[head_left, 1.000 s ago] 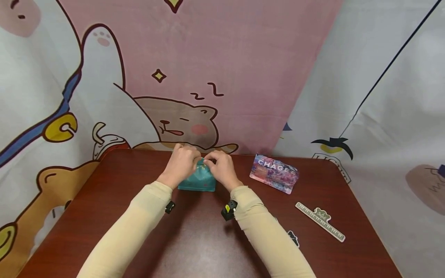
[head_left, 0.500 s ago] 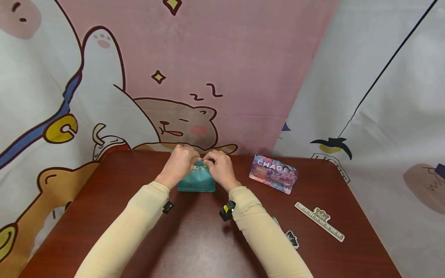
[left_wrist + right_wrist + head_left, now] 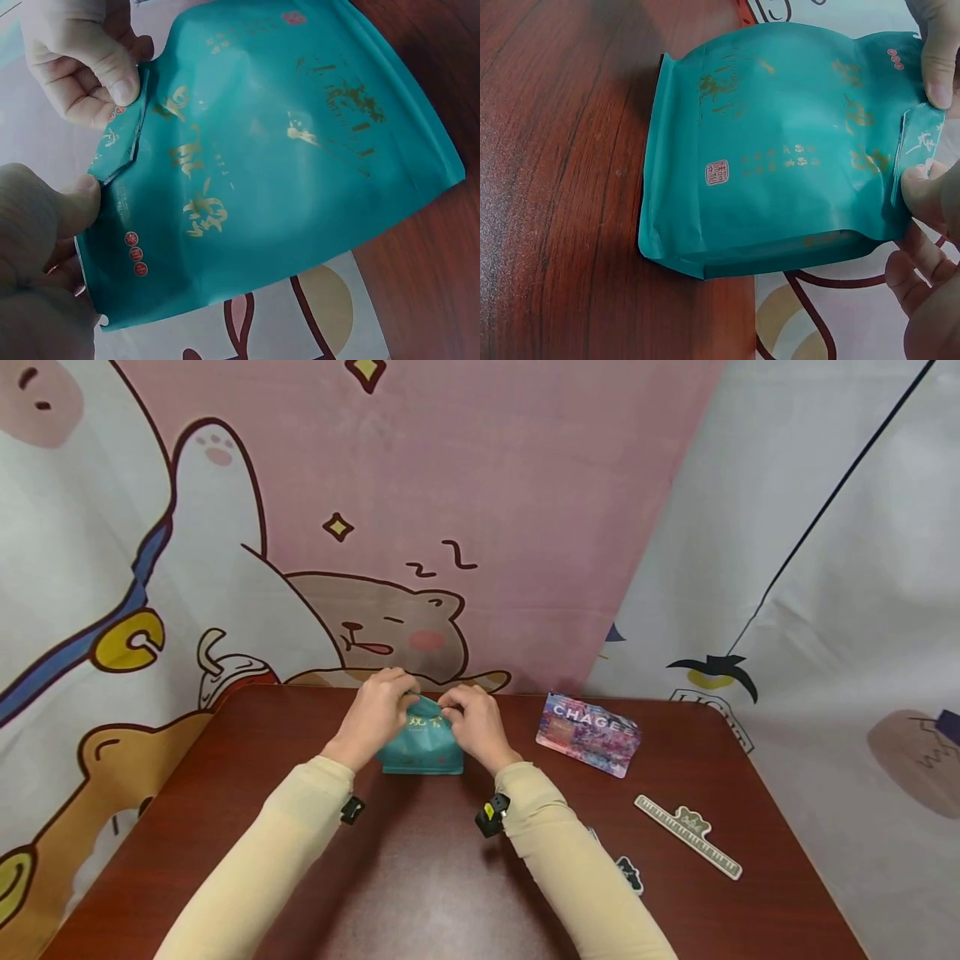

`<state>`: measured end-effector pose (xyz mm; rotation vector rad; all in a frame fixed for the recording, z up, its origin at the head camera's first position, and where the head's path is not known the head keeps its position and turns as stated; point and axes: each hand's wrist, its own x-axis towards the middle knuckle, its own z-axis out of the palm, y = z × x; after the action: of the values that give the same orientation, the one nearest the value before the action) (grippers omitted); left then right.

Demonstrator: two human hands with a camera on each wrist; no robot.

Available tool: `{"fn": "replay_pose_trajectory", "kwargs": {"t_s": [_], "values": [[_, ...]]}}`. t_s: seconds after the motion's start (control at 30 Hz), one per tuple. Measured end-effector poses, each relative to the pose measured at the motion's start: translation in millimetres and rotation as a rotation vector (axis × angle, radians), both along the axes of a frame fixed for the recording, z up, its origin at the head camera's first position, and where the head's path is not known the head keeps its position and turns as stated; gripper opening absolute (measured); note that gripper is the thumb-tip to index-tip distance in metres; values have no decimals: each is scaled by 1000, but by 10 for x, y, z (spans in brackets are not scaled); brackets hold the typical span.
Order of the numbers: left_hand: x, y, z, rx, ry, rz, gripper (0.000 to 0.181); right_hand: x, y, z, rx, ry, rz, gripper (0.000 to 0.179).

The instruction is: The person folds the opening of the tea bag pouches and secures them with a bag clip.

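A teal pouch (image 3: 423,750) with gold lettering stands near the back edge of the table, its top edge partly folded down toward me. My left hand (image 3: 378,714) pinches the top at its left part; in the left wrist view the thumb (image 3: 81,206) lies on the front at one end of the folded flap (image 3: 124,142), fingers behind. With thumb in front and fingers behind, my right hand (image 3: 477,722) pinches the other end of that flap, as the right wrist view shows. A small notch marks the top left corner of the pouch in the left wrist view.
To the right lies a purple and pink CHAGEE packet (image 3: 588,735). Nearer sits a long ruler-like clip (image 3: 688,835) with a shaped handle. A second dark-handled clip (image 3: 630,875) is partly hidden by my right sleeve (image 3: 577,860). Behind the table hangs a printed cloth (image 3: 525,527).
My left hand has slid left along the pouch's top edge, away from the right hand, and more of the front lettering shows. My right hand has stayed about in place.
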<state>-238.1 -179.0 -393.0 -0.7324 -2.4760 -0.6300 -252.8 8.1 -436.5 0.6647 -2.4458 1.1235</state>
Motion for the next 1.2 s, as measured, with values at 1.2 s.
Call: {"fn": "replay_pose_trajectory", "kwargs": {"t_s": [1.2], "values": [[-40, -71, -102, -54, 7, 15, 20, -2, 18, -15, 0, -112, 21, 9]]}}
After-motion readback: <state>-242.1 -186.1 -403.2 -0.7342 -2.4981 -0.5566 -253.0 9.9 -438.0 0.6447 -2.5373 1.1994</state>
